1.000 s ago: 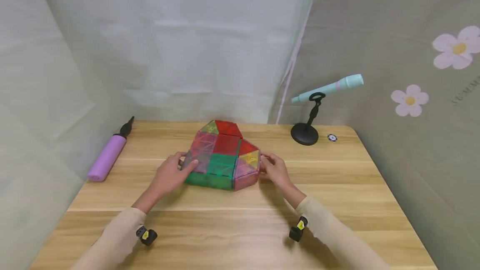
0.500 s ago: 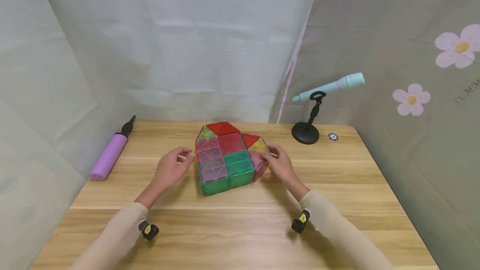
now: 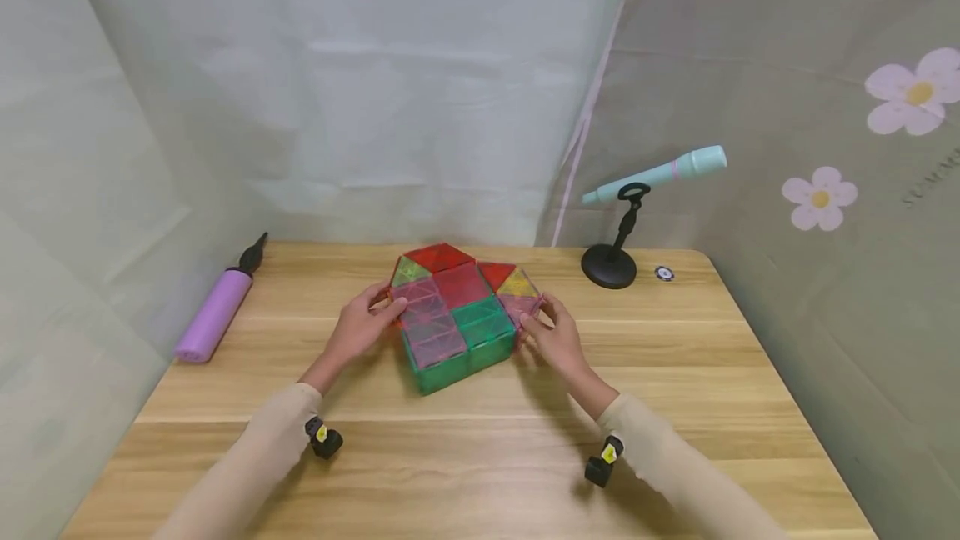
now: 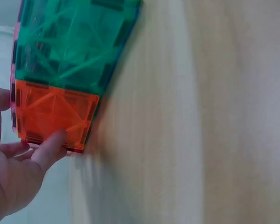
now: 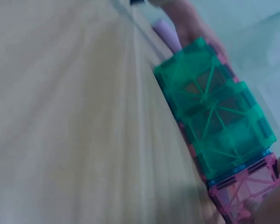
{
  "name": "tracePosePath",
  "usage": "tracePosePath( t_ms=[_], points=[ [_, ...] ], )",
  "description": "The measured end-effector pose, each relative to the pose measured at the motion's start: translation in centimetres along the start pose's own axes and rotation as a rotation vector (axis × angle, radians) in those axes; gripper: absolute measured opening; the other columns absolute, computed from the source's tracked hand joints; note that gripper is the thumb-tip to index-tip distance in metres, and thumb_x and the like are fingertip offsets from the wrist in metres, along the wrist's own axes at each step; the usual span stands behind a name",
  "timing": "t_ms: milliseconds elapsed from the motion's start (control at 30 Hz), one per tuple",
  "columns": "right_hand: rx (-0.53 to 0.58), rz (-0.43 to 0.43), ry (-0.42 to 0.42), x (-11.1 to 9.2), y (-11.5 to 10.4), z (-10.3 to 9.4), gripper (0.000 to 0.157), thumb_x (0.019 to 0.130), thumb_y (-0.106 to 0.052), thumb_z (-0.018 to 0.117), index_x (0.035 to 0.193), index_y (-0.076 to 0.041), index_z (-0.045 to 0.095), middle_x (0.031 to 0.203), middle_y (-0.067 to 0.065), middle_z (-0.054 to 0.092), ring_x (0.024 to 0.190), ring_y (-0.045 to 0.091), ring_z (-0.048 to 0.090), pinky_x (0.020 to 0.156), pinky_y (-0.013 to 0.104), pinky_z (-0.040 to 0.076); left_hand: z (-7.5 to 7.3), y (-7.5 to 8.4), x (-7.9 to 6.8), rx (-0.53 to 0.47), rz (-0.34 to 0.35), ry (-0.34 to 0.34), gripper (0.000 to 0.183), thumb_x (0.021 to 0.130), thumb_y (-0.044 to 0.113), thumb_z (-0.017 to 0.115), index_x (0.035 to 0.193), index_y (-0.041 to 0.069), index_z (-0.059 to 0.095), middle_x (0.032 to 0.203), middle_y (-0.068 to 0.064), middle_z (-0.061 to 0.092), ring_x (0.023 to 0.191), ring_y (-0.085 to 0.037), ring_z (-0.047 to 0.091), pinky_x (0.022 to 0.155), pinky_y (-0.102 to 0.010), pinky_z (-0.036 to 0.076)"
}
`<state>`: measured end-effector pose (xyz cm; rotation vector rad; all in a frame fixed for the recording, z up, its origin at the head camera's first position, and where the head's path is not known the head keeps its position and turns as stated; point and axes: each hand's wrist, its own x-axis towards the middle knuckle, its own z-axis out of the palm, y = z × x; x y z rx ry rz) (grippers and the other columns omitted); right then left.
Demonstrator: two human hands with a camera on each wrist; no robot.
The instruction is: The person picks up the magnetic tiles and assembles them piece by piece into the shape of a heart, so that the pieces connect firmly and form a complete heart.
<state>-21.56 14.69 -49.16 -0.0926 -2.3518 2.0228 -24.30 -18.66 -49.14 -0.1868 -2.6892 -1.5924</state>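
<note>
A heart-shaped box of see-through magnetic tiles (image 3: 450, 311) rests on the table, turned at an angle. Its top mixes red, pink, green and yellow, above green side walls. My left hand (image 3: 363, 325) grips its left side, the thumb lying over the top edge. In the left wrist view, a finger of that hand presses an orange side tile (image 4: 53, 114) next to a green one (image 4: 70, 46). My right hand (image 3: 558, 344) holds the right lobe, beside a pink side tile (image 5: 247, 186) in the right wrist view. Some fingertips of both hands are hidden behind the box.
A purple hand pump (image 3: 217, 311) lies at the table's left edge. At the back right, a black stand (image 3: 611, 265) bears a light-blue microphone-like stick (image 3: 660, 176), with a small round chip (image 3: 664, 273) nearby. Fabric walls (image 3: 420, 107) rise behind the wooden table (image 3: 465, 465).
The tile box has turned counterclockwise, its front left corner coming nearer. My left hand let go, stood apart half a second ago, and grips the left side again. My right hand has stayed at the right lobe.
</note>
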Motion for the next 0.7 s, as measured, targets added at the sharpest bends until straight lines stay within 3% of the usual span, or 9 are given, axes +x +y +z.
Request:
tracePosePath(
  t_ms=[133,267,500,700],
  points=[
    [0.022,-0.032,-0.014,2.3,0.2,-1.1,0.056,0.101,-0.009,0.064,0.15,0.006,0.042,0.152,0.027,0.046,0.136,0.043,0.051,0.109,0.047,0.046,0.6,0.3,-0.8,-0.009,0.001,0.015,0.078,0.098,0.047,0.067,0.154,0.0,0.041,0.148,-0.024,0.053,0.127,-0.036,0.06,0.098,-0.045,0.053],
    [0.057,0.001,-0.101,4.2,0.4,-2.2,0.055,0.104,-0.012,0.059,0.154,0.002,0.04,0.158,0.023,0.04,0.136,0.039,0.051,0.106,0.044,0.049,1.4,0.7,-2.0,-0.024,-0.02,0.04,0.08,0.095,0.05,0.069,0.153,0.001,0.044,0.144,-0.02,0.057,0.125,-0.031,0.062,0.096,-0.038,0.053],
    [0.037,0.06,-0.178,5.0,0.0,-2.8,0.058,0.109,-0.019,0.05,0.161,-0.005,0.027,0.166,0.015,0.028,0.124,0.032,0.058,0.104,0.052,0.049,2.2,1.3,-2.8,-0.052,-0.049,0.062,0.082,0.091,0.052,0.073,0.152,0.004,0.047,0.141,-0.018,0.06,0.124,-0.028,0.063,0.091,-0.032,0.054],
    [0.042,0.059,-0.162,5.1,0.1,-2.6,0.059,0.109,-0.019,0.05,0.161,-0.006,0.028,0.166,0.015,0.028,0.133,0.038,0.053,0.102,0.052,0.05,1.8,2.0,-2.5,-0.015,-0.052,0.06,0.077,0.094,0.049,0.07,0.151,0.003,0.048,0.14,-0.019,0.061,0.123,-0.029,0.064,0.094,-0.036,0.054]
  ],
)
